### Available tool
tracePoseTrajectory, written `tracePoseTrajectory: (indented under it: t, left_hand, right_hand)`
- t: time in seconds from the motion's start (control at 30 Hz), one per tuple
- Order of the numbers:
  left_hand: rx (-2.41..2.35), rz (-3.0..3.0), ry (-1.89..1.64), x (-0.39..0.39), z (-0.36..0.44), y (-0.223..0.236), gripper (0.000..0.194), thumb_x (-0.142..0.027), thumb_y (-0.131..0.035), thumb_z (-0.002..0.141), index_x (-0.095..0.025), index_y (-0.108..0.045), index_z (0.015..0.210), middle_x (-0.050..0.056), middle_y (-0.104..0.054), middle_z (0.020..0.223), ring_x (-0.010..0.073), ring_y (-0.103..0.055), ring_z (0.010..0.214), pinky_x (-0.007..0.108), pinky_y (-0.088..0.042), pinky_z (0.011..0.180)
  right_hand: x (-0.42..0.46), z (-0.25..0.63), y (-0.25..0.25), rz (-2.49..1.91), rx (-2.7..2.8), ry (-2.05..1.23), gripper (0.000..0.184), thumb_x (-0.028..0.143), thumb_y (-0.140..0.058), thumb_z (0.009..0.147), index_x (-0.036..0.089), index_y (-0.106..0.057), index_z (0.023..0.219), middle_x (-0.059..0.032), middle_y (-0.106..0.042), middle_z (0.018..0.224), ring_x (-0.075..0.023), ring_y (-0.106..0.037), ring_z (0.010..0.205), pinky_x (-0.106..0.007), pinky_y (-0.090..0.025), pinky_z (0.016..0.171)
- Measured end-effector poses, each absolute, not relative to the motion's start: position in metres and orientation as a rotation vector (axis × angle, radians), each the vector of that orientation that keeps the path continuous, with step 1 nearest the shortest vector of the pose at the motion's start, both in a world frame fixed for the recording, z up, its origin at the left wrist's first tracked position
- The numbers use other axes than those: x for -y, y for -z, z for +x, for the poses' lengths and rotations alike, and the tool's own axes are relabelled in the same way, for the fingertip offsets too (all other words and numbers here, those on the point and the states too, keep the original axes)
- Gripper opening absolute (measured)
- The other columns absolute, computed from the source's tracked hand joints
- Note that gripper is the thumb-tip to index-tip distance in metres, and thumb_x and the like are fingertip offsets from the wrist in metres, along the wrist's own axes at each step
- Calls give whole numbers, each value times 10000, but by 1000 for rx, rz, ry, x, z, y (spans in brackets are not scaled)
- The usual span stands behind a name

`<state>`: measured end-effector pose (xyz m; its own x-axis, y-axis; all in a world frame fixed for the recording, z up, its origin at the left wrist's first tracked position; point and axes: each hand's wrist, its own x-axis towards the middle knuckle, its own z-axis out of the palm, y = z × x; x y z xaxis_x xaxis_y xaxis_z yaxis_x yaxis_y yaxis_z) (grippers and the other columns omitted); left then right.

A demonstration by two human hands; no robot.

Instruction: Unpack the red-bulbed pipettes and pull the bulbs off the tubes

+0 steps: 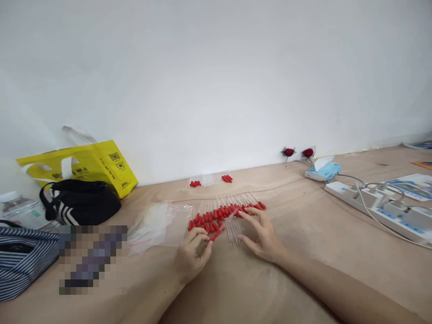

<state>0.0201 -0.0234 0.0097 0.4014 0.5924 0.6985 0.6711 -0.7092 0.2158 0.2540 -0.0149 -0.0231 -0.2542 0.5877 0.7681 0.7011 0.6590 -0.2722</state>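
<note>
The left hand (195, 254) pinches a slim red piece (216, 234) between thumb and fingers, just in front of the row of red-ended clear sticks (221, 212) in the middle of the tabletop (303, 216). The right hand (265, 236) has its fingers loosely spread, thumb well apart from them, over the row's right part and beside a few bare clear sticks (233, 234); whether its fingertips touch any, I cannot tell. Both hands hide some of the row. Clear plastic sleeves (153, 221) lie close against its left end, crowding that side, and behind it a flat clear bag (211, 179) near the wall (216, 90) has two small clusters of red pieces. Farther left are a yellow bag (101, 157), a black pouch (89, 202) in front of it, a clear jar (22, 211), a striped bag (27, 258) and a pixelated patch. Well off to the right are two dark red roses (289, 152), a blue tissue pack (326, 170) and a white power strip (381, 211) with plugs and trailing cables.
</note>
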Motion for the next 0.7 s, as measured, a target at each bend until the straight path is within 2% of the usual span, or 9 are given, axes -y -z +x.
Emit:
tracePoseTrajectory:
  t: [0.07,0.13,0.27,0.37,0.5,0.57,0.7]
  left_hand:
    - [1018,-2634,1185,31,25,-5,88,-140,-479,758,-173,-550,717,29,-575,754,108,-573,707,202,-483,655]
    - [942,-2676,1172,35,31,0,94,-122,-471,758,-176,-544,736,30,-579,754,104,-578,700,190,-485,645]
    - [903,-2684,1168,38,35,4,96,-120,-467,758,-182,-540,747,26,-584,744,102,-583,681,188,-490,630]
    - [956,-2702,1155,40,35,3,81,-142,-477,751,-178,-546,775,44,-593,781,123,-590,736,219,-500,675]
    - [952,-2755,1064,38,37,4,198,-234,-518,759,-170,-562,941,94,-614,943,185,-580,904,313,-487,794]
    - [875,-2776,1044,34,39,5,217,-250,-519,782,-178,-565,981,89,-630,956,188,-578,928,335,-472,824]
    - [833,-2778,1088,29,40,7,128,-230,-489,817,-196,-604,861,47,-674,828,158,-612,828,339,-455,823]
  right_hand:
    - [19,255,18,-941,2073,215,510,376,-558,753,217,-439,1222,-131,-429,1221,-260,-401,1110,-453,-331,892]
    - [23,254,15,-888,2173,234,446,405,-564,755,257,-492,1170,-100,-463,1212,-251,-408,1104,-475,-291,913]
    - [26,251,13,-822,2279,186,217,355,-531,803,298,-592,1003,-19,-607,1000,-192,-482,1002,-474,-238,940]
    - [27,250,15,-790,2305,159,175,288,-509,824,284,-604,970,3,-636,865,-165,-510,934,-469,-214,956]
    - [28,248,17,-777,2250,197,182,265,-498,824,259,-605,971,-1,-632,752,-160,-520,874,-449,-241,937]
    - [29,247,17,-752,2219,223,187,254,-489,827,246,-605,974,0,-618,696,-153,-521,826,-426,-269,910]
    - [33,245,15,-712,2203,251,211,229,-454,836,247,-602,986,13,-580,606,-133,-492,697,-387,-302,846]
